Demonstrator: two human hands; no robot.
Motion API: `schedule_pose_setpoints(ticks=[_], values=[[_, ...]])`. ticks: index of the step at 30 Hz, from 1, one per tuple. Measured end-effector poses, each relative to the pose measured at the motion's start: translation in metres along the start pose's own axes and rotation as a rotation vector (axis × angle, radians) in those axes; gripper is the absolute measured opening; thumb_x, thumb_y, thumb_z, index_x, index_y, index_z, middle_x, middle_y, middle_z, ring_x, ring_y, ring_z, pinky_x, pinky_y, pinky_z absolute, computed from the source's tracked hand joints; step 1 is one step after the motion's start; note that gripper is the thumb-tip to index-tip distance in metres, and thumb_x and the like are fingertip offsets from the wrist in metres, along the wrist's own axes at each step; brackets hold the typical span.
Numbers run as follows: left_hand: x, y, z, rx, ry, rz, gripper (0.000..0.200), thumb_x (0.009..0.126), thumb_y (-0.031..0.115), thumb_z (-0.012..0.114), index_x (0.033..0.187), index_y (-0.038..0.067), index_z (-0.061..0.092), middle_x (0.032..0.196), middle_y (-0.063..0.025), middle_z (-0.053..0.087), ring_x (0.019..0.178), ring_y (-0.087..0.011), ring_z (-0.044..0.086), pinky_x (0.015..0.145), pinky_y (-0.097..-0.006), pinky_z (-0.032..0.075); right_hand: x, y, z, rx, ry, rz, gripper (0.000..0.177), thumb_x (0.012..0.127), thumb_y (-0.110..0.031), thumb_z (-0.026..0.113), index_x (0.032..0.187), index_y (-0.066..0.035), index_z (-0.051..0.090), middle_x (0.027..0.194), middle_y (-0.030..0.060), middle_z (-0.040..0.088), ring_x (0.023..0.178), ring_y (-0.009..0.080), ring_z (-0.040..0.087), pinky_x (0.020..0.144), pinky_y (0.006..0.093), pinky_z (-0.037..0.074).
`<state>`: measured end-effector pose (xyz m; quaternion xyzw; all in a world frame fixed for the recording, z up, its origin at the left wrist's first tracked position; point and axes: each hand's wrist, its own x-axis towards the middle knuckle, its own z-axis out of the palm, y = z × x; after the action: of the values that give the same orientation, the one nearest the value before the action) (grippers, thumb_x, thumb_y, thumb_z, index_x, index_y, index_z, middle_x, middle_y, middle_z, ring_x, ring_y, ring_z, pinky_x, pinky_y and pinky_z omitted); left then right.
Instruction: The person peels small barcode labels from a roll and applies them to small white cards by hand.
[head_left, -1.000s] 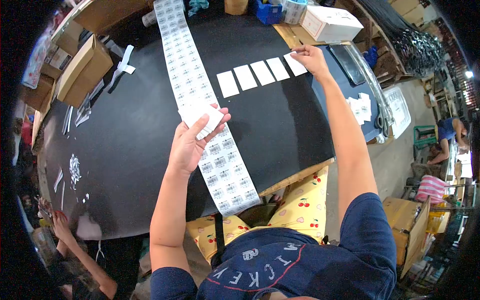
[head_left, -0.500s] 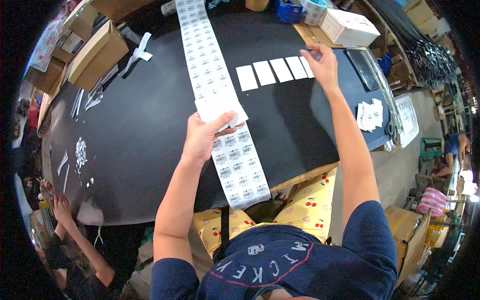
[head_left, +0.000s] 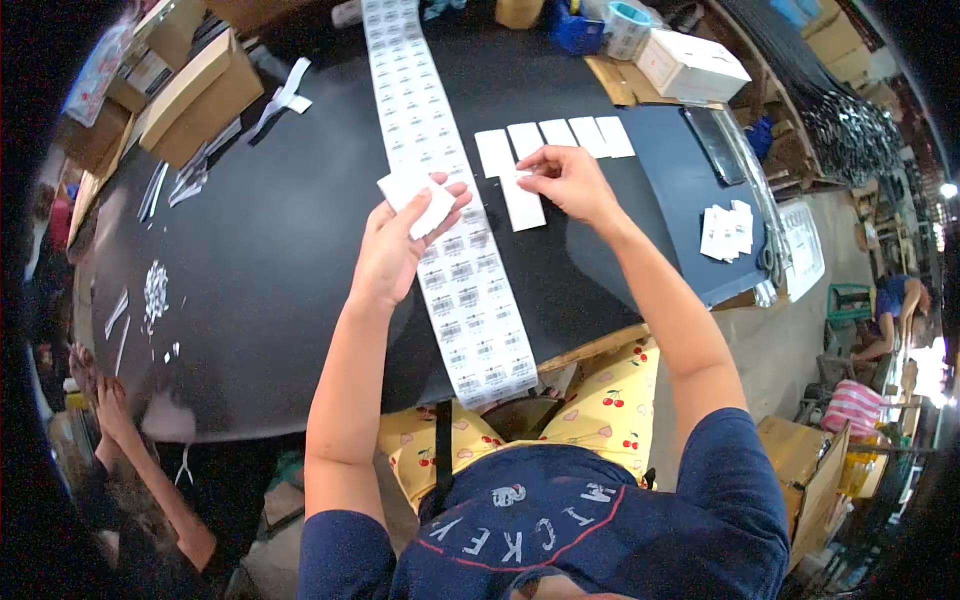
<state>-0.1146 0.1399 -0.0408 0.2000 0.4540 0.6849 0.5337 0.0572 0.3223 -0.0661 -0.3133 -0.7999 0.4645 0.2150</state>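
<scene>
Over the black tabletop (head_left: 270,260) we see both hands of the person at work. Our left hand (head_left: 400,245) is closed around a small stack of white cards (head_left: 412,192), with the thumb on top and the fingers under it, and it holds the stack a little above a long strip of barcode labels (head_left: 480,330). This strip runs from the far side of the tabletop to the near edge and hangs over it.

Our right hand (head_left: 568,182) is just to the right of the strip. Its fingertips pinch the far end of a single white card (head_left: 525,205); we cannot tell if the card lies fully flat. Just beyond it, a row of white cards (head_left: 590,136) lies side by side.

Farther right lies a small pile of cards (head_left: 725,228), well apart from the hands. At the far edge stands a white box (head_left: 695,65), and at the far left a cardboard box (head_left: 195,95).
</scene>
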Motion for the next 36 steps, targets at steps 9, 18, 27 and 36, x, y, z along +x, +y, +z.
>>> schedule_pose_setpoints(ticks=[9, 18, 27, 36], values=[[-0.003, -0.004, 0.001, 0.092, -0.043, -0.014, 0.033, 0.09, 0.018, 0.063, 0.115, -0.004, 0.057, 0.107, -0.0174, 0.066, 0.099, -0.0247, 0.066, 0.085, -0.0304, 0.055, -0.003, -0.007, 0.015, -0.136, 0.051, -0.058, 0.019, 0.075, -0.011, 0.074, 0.09, 0.0, 0.071, 0.072, 0.0043, 0.065, 0.065, 0.0095, 0.058, 0.062, 0.0249, 0.047], [-0.009, -0.009, 0.011, 0.176, 0.047, -0.086, 0.031, 0.08, 0.009, 0.074, 0.107, -0.002, 0.061, 0.096, -0.0142, 0.069, 0.08, -0.0235, 0.07, 0.064, -0.0278, 0.058, -0.004, -0.014, 0.025, -0.241, 0.161, -0.196, 0.021, 0.073, -0.018, 0.075, 0.087, -0.003, 0.072, 0.075, 0.0102, 0.067, 0.069, 0.0191, 0.06, 0.064, 0.0321, 0.047], [-0.006, -0.02, 0.012, 0.142, -0.078, -0.114, 0.033, 0.089, 0.015, 0.064, 0.115, -0.004, 0.057, 0.107, -0.0159, 0.065, 0.096, -0.0237, 0.067, 0.081, -0.0329, 0.057, -0.015, -0.036, 0.01, 0.279, -0.006, -0.018, 0.036, 0.076, -0.008, 0.074, 0.109, -0.003, 0.063, 0.069, -0.0023, 0.061, 0.062, 0.0036, 0.051, 0.056, 0.02, 0.039], [-0.007, -0.012, 0.014, 0.126, -0.122, -0.131, 0.032, 0.093, 0.015, 0.057, 0.118, -0.004, 0.054, 0.111, -0.0191, 0.065, 0.104, -0.0264, 0.064, 0.091, -0.0345, 0.053, -0.001, 0.017, -0.026, -0.021, -0.015, 0.001, 0.03, 0.068, -0.013, 0.078, 0.094, -0.001, 0.068, 0.064, -0.0016, 0.056, 0.059, 0.0072, 0.051, 0.055, 0.0239, 0.042]])
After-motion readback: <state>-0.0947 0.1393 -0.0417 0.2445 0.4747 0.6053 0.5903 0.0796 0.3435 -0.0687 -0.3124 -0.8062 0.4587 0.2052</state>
